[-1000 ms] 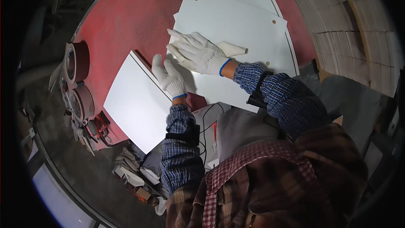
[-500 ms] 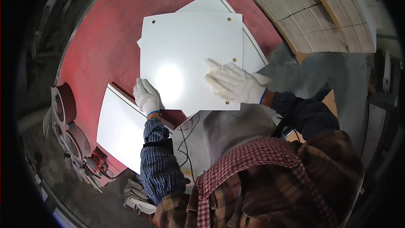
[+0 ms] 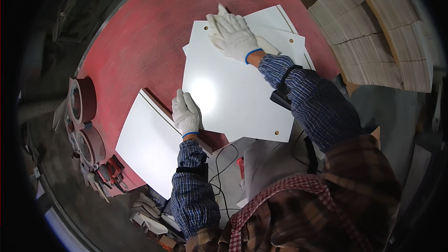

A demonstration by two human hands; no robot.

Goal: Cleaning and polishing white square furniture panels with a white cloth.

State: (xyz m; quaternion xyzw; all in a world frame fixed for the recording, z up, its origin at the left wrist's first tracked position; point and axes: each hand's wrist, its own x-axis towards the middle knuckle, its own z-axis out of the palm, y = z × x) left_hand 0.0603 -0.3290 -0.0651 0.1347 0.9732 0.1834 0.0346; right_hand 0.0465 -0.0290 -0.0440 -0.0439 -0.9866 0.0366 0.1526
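Note:
A square white panel (image 3: 242, 93) with small round holes near its corners lies over another white panel (image 3: 270, 16), turned at an angle beneath it. My left hand (image 3: 185, 113), in a white knit glove, is closed at the near part of the top panel's left edge; its fingertips are partly hidden. Near the far left corner my right hand (image 3: 234, 36), gloved too, presses flat on a white cloth (image 3: 268, 46). Parts of the cloth stick out beyond the fingers and beside the wrist.
A red textured table surface (image 3: 140, 51) lies beneath the panels. More white board (image 3: 144, 135) is at the left. Rolls of abrasive belt (image 3: 84, 100) and a red power tool (image 3: 111, 170) sit at the left edge. Stacked cardboard (image 3: 368, 37) stands far right; a black cable (image 3: 220, 172) hangs near me.
My right hand has slid the cloth from the panel's right side to its far left corner. My left hand stays at the left edge. The whole view has shifted slightly.

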